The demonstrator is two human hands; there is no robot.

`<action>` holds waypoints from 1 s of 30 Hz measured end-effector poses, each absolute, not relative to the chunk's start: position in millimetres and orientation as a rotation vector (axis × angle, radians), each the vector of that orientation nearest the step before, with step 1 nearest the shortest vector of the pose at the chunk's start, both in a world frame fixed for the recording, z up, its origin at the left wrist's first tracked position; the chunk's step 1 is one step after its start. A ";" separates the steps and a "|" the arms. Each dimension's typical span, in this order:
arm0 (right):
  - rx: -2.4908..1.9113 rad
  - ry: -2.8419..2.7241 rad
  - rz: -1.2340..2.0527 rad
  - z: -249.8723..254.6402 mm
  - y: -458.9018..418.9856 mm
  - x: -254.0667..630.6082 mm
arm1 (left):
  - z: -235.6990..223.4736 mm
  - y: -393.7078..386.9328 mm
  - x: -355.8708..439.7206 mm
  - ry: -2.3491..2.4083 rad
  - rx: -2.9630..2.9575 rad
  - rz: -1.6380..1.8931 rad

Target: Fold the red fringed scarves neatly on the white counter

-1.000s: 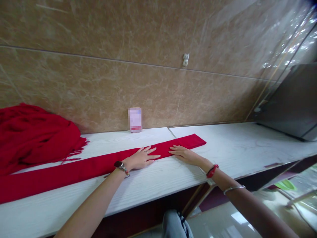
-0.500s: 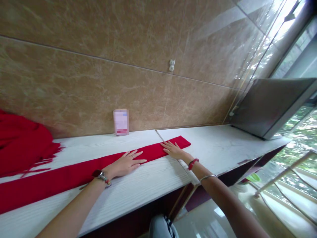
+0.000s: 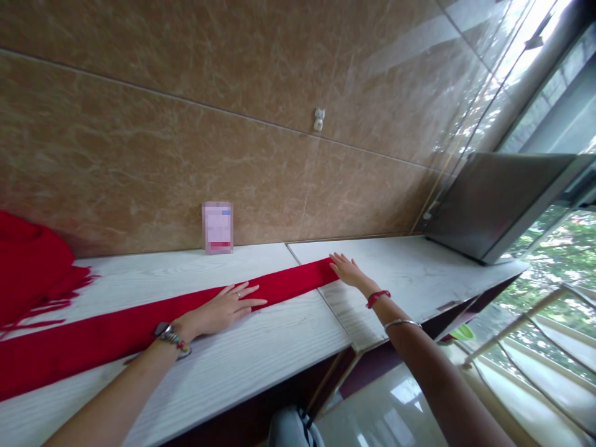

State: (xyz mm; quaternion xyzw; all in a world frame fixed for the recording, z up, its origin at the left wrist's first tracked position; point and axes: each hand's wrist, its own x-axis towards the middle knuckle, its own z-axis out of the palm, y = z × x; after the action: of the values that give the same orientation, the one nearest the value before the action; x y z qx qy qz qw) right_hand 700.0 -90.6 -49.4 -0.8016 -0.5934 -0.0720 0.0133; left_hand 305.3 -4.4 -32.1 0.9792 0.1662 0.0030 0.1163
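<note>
Red cloth strip (image 3: 107,338) lies flat along the white bench (image 3: 270,347), running from the left edge of view and slanting up to the right hand. Left grip (image 3: 218,312) is open, a bare hand laid palm down on top of the strip, fingers spread, right of the midpoint of its visible length. Right grip (image 3: 350,272) also open, fingers extended, fingertips over the strip's right end, most of the palm past it; can't tell if that palm touches the bench. Between the two grips the strip is uncovered. Red fringed cloth heap (image 3: 32,267) sits behind it, far left; pink card (image 3: 217,228) stands upright by the wall (image 3: 162,155), beyond the left grip.
</note>
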 end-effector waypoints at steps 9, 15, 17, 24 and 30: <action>-2.180 -2.382 -0.456 -73.7 -69.6 695.4 | -40.9 -4.8 307.8 0.517 2.973 0.062; -2.476 -2.223 -0.430 -73.5 -87.2 732.6 | -30.1 -13.9 312.8 0.468 2.982 -0.023; -2.541 -2.157 -0.344 -71.2 -92.0 736.0 | -28.5 -15.5 314.0 0.444 2.979 -0.028; -2.588 -1.818 -0.333 -43.4 -99.6 717.7 | -29.4 -15.5 312.8 0.437 2.949 -0.017; -1.826 -2.332 -0.124 -36.8 -105.8 643.1 | -33.4 -16.2 309.6 0.398 2.947 0.073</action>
State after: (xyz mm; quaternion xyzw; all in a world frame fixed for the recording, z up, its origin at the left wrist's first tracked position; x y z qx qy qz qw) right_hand 643.1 -105.8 -36.8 -0.6134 -0.7837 -0.0418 0.0883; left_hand 309.6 -16.2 -33.4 0.9872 0.1333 0.0246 0.0835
